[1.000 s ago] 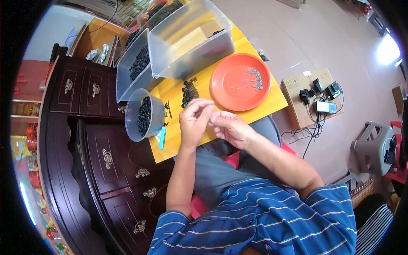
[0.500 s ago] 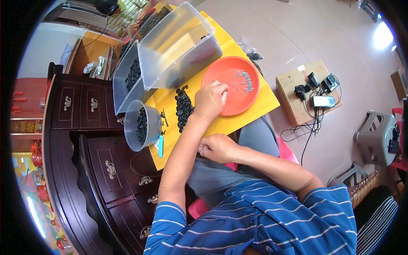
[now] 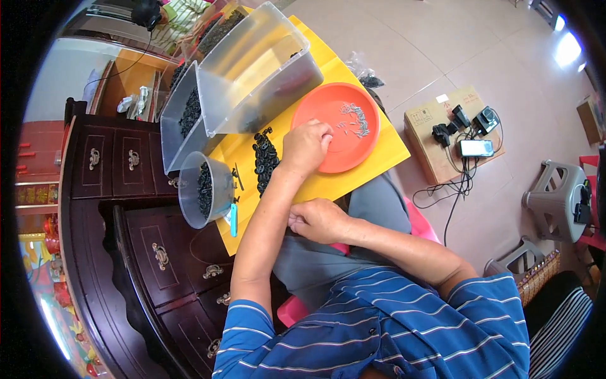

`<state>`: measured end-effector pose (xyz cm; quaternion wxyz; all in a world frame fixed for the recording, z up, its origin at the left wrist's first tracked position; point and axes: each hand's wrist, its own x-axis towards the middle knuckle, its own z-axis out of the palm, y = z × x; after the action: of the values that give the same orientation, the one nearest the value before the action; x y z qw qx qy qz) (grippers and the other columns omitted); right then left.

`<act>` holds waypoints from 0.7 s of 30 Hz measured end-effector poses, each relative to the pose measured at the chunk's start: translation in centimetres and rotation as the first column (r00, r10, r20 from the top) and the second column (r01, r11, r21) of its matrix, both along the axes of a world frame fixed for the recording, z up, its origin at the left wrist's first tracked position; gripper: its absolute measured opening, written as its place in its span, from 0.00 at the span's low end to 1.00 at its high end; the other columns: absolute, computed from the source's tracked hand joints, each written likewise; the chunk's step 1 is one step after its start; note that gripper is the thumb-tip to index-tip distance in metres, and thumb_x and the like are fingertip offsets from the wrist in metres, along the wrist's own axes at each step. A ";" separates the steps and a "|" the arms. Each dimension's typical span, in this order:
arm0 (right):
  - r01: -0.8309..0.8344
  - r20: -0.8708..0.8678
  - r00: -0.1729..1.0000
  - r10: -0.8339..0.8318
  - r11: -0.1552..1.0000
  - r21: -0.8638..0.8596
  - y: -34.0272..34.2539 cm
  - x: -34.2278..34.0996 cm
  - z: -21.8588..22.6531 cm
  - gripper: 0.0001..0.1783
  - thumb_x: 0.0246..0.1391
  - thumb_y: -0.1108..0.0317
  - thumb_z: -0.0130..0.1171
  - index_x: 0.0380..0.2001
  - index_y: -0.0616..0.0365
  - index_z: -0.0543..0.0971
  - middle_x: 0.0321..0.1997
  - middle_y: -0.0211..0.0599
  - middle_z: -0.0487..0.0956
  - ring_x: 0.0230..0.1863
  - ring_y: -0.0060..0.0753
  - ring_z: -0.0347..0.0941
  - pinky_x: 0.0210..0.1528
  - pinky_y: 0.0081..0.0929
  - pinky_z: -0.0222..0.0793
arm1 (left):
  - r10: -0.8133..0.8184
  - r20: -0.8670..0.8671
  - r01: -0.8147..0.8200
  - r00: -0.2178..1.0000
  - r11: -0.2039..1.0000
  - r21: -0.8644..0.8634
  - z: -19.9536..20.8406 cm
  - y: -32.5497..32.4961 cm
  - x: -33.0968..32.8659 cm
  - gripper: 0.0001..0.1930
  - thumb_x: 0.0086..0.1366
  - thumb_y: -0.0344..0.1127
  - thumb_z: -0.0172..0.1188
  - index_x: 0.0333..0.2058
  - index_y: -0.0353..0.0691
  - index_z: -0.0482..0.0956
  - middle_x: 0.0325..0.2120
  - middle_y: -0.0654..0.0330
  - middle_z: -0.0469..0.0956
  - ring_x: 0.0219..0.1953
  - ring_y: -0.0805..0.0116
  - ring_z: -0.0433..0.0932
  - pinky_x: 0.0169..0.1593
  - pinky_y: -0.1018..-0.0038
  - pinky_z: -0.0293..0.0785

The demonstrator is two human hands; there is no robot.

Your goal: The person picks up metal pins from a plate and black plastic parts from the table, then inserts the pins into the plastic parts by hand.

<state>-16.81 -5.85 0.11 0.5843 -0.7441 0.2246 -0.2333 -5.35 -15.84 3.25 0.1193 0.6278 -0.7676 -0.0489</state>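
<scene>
My left hand (image 3: 306, 150) is over the left rim of a round orange plate (image 3: 334, 163), fingers curled together; whatever is in them is too small or hidden to make out. Small thin silvery metal pieces (image 3: 361, 120) lie in the plate, mostly along its right side. Just left of that wrist, small black ring-like parts (image 3: 265, 161) are spread on the yellow board (image 3: 372, 158). Closer to my body, above my lap, my right hand (image 3: 323, 221) is closed, its fingertips turned toward my left forearm; its contents are hidden.
A clear round tub (image 3: 221, 186) of black parts stands at the left, with a turquoise-handled tool (image 3: 233, 220) beside it. Clear plastic bins (image 3: 252, 82) stand behind. Dark wooden drawers (image 3: 158, 246) flank the left. A cardboard box (image 3: 429, 148) carries devices and cables.
The whole view has shifted slightly, so the board and bins sit a little farther left. Both hands keep nearly the same closed pose; the left stays by the plate's rim.
</scene>
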 end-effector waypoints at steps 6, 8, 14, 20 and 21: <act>-0.004 0.004 1.000 0.004 1.000 0.008 0.0 0.0 -0.2 0.09 0.56 0.61 0.56 0.34 0.53 0.81 0.35 0.48 0.83 0.40 0.56 0.80 0.44 0.52 0.74 | 0.012 -0.005 -0.012 1.000 0.999 0.048 -0.2 -0.3 0.0 0.05 0.60 0.35 0.62 0.32 0.44 0.84 0.32 0.57 0.81 0.37 0.54 0.82 0.40 0.58 0.78; 0.003 -0.010 1.000 -0.002 1.000 0.021 0.1 -0.1 -0.1 0.09 0.56 0.62 0.56 0.34 0.53 0.81 0.36 0.47 0.83 0.40 0.56 0.80 0.44 0.52 0.74 | 0.003 0.053 -0.006 0.999 0.999 0.046 0.0 -0.3 -0.3 0.04 0.60 0.35 0.62 0.31 0.43 0.83 0.31 0.57 0.81 0.36 0.54 0.82 0.40 0.57 0.78; 0.010 -0.022 1.000 -0.009 1.000 0.026 0.1 -0.1 -0.1 0.09 0.56 0.62 0.56 0.34 0.53 0.81 0.35 0.47 0.83 0.40 0.55 0.80 0.44 0.52 0.74 | -0.065 0.170 0.058 0.983 0.997 0.047 0.3 -0.6 -0.6 0.05 0.59 0.35 0.62 0.31 0.40 0.81 0.31 0.54 0.81 0.37 0.51 0.82 0.40 0.56 0.78; -0.012 0.004 1.000 0.012 1.000 0.016 0.1 0.2 -0.2 0.08 0.56 0.62 0.57 0.34 0.53 0.81 0.34 0.46 0.83 0.40 0.56 0.80 0.43 0.51 0.74 | -0.116 0.240 0.086 0.964 0.987 0.135 0.9 -2.0 -0.5 0.08 0.58 0.33 0.57 0.31 0.34 0.79 0.32 0.46 0.81 0.37 0.46 0.82 0.42 0.52 0.78; -0.010 0.002 1.000 0.010 1.000 0.012 0.0 0.2 -0.1 0.08 0.56 0.62 0.57 0.34 0.53 0.81 0.34 0.46 0.83 0.40 0.56 0.80 0.43 0.51 0.74 | -0.117 0.238 0.088 0.964 0.987 0.131 0.6 -2.2 -0.3 0.08 0.58 0.33 0.57 0.31 0.34 0.79 0.32 0.46 0.81 0.37 0.46 0.82 0.42 0.52 0.78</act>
<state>-16.59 -5.84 -0.03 0.5900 -0.7416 0.2219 -0.2296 -5.66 -18.03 3.89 -0.0167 0.5944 -0.8037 -0.0229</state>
